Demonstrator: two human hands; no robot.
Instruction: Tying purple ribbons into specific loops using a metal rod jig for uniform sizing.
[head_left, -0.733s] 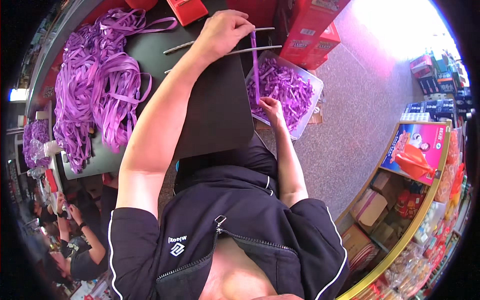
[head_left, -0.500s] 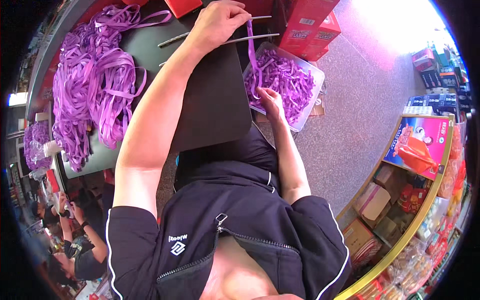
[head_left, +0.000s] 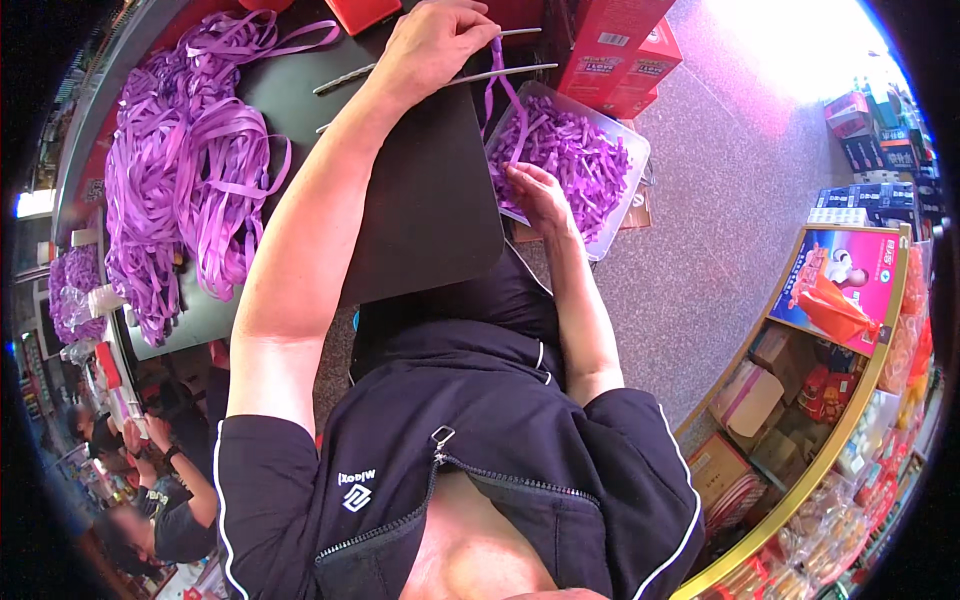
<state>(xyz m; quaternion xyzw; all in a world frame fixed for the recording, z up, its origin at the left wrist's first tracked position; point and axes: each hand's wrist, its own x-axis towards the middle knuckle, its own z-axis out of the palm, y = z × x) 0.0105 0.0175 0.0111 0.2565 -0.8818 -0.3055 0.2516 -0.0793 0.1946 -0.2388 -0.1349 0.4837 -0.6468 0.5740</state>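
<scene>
At the far edge of the dark table, my left hand [head_left: 432, 45] is closed, its thumb and fingers pinching a purple ribbon strap [head_left: 522, 125] beside two thin metal rods [head_left: 505, 72]. From there the strap hangs in a slack loop. Lower down, my right hand [head_left: 543, 198] pinches the strap near its lower part, at the near left side of a translucent plastic bin [head_left: 632, 190]. Many short purple strap pieces [head_left: 580, 165] fill that bin. To the left, a large heap of long purple straps [head_left: 165, 170] covers the table [head_left: 430, 200].
Red boxes [head_left: 620, 60] stand just beyond the bin. A red object [head_left: 365, 12] lies at the table's far edge. Right of the speckled floor [head_left: 710, 200] runs a gold-edged shelf counter [head_left: 800, 480] with packages. Another person [head_left: 180, 500] works at lower left.
The strap hung fairly straight between my hands and now sags in a loop. My right hand has shifted slightly left and away from me; the left has barely moved.
</scene>
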